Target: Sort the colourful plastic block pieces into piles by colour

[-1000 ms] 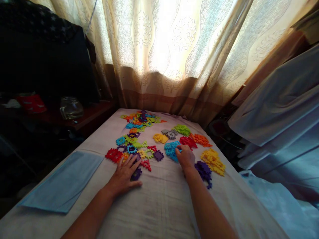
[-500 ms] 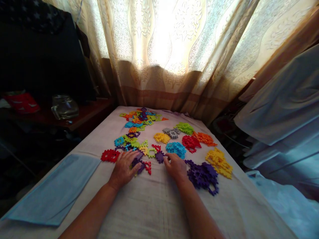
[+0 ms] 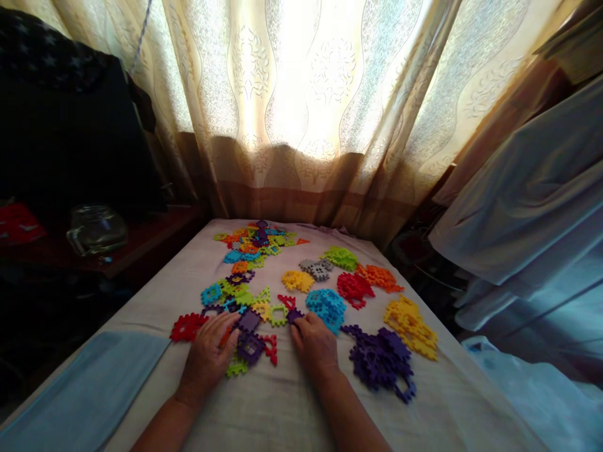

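Gear-edged plastic building pieces in many colours lie flat and joined in a winding shape on the bedsheet. My left hand point(image 3: 207, 351) rests over the near left part, thumb and fingers around an orange building piece point(image 3: 225, 338), between a red piece point(image 3: 186, 328) and a purple piece point(image 3: 250, 346). A purple building piece point(image 3: 294, 315) is pinched by the closed fingers of my right hand point(image 3: 315, 345). It touches or nearly touches a lime square frame point(image 3: 278, 316) and a red triangle point(image 3: 286, 302); whether they are linked I cannot tell.
Loose pieces lie in piles by colour on the right: blue point(image 3: 326, 309), purple point(image 3: 380, 358), yellow point(image 3: 411, 326), red point(image 3: 354, 289), orange point(image 3: 379, 277), lime point(image 3: 341, 257) and grey point(image 3: 318, 270). A light blue cloth point(image 3: 94, 383) lies left. A glass jar point(image 3: 98, 230) stands on the side table.
The view has tilted up, so the bed sits lower in the picture. My left fingers have drawn in around the orange piece. My right hand remains at the purple piece, its fingers covering more of it.
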`<state>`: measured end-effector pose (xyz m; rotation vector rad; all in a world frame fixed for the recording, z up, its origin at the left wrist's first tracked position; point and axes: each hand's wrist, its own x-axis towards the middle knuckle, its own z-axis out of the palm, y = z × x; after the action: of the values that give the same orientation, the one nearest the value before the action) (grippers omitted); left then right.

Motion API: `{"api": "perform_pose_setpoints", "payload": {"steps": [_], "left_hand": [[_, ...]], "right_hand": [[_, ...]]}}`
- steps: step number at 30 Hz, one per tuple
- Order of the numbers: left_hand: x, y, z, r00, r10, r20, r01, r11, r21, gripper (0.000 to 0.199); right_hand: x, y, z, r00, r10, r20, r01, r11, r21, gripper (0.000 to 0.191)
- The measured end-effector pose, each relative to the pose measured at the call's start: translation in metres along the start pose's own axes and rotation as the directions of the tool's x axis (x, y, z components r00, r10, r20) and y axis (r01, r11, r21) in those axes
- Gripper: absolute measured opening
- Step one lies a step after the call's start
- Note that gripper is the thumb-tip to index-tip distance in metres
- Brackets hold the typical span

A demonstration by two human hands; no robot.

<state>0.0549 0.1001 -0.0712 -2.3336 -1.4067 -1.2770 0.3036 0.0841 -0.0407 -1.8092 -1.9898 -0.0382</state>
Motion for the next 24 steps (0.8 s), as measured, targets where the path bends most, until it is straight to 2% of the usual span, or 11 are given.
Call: {"api": "perform_pose_setpoints", "payload": {"steps": [7, 13, 16, 19, 21, 24], "left_hand": [[0.0, -0.003, 0.001, 1.0, -0.003, -0.005, 0.003, 1.0, 0.015, 0.03], [0.0, -0.005, 0.0, 0.999, -0.015, 0.031, 0.015, 1.0, 0.002, 0.032], [0.001, -0.005, 0.0, 0.999, -0.028, 0.047, 0.028, 1.0, 0.001, 0.033], [0.002, -0.004, 0.0, 1.0, -0.016, 0.02, 0.016, 1.0, 0.01, 0.032], [0.003, -0.003, 0.0, 1.0, 0.0, 0.004, 0.0, 1.0, 0.015, 0.032], [0.003, -0.002, 0.0, 1.0, 0.014, 0.004, -0.014, 1.0, 0.014, 0.031]], "right_hand": [[0.004, 0.003, -0.011, 0.993, 0.016, -0.113, -0.001, 0.991, 0.132, 0.022], [0.008, 0.006, -0.018, 0.99, 0.1, -0.097, -0.08, 0.978, 0.191, 0.024], [0.011, 0.009, -0.031, 0.992, 0.113, -0.05, -0.1, 0.973, 0.21, 0.024], [0.013, 0.027, -0.057, 0.986, 0.163, 0.03, -0.166, 0.961, 0.223, 0.022], [0.013, 0.048, -0.076, 0.972, 0.228, 0.066, -0.237, 0.948, 0.215, 0.023], [0.009, 0.085, -0.098, 0.926, 0.364, 0.1, -0.374, 0.92, 0.115, 0.023]]}}
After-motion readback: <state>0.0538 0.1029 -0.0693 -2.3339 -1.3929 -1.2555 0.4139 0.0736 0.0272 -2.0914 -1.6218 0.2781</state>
